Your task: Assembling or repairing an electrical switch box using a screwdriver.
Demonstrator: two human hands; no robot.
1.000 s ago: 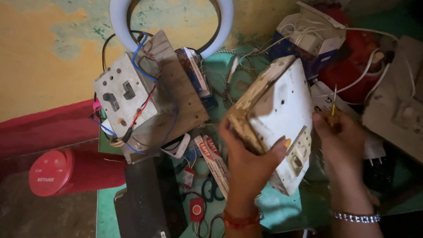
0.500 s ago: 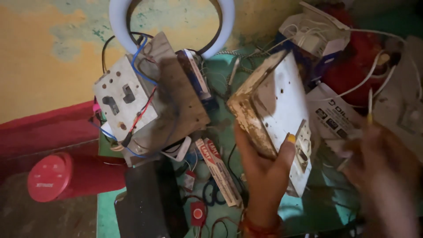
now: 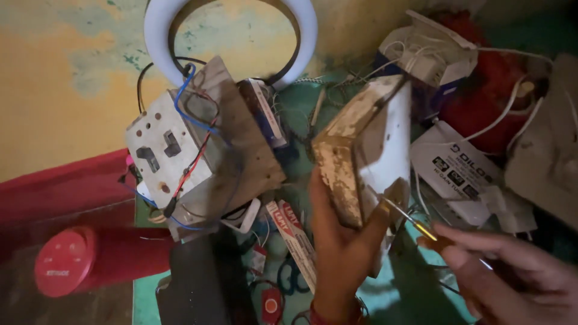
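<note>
My left hand [image 3: 340,253] grips a white switch board box [image 3: 367,153] from below and holds it upright, its worn wooden side turned to the left. My right hand [image 3: 512,280] comes in from the lower right with a thin screwdriver [image 3: 412,221]. The metal tip of the screwdriver touches the lower edge of the box, close to my left thumb. A red bangle shows at my left wrist.
A second switch board [image 3: 171,153] with loose red and blue wires lies on a wooden panel at the left. A red cylinder [image 3: 90,262] lies lower left. A white ring light [image 3: 232,36] stands behind. White boxes [image 3: 460,174] and cables pile up on the right.
My right hand drew back to the lower right and brought the screwdriver tip to the box's lower edge. The box has turned more edge-on in my left hand.
</note>
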